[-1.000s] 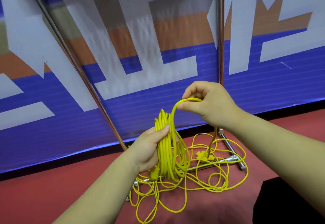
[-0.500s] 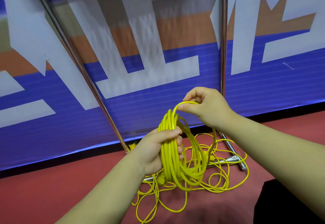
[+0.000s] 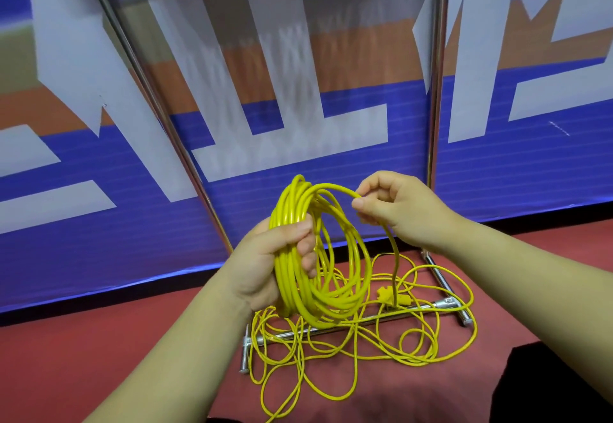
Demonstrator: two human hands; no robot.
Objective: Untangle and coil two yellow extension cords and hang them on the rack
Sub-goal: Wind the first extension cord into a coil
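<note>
In the head view, the left hand (image 3: 268,263) is clenched round one side of a coil of yellow extension cord (image 3: 284,200), held upright just below the frame's centre. At 2 o'clock from that hand, the right hand (image 3: 394,207) pinches a single strand between thumb and fingertips, and the strand arcs back to the coil's top. From the right hand, the cord drops toward 6 o'clock into loose yellow cord (image 3: 358,339) tangled on the red floor (image 3: 99,356), lying over the rack's metal base bar (image 3: 414,311). A yellow plug (image 3: 386,295) lies at 4 o'clock from the coil. A blue banner (image 3: 530,173) stands behind.
</note>
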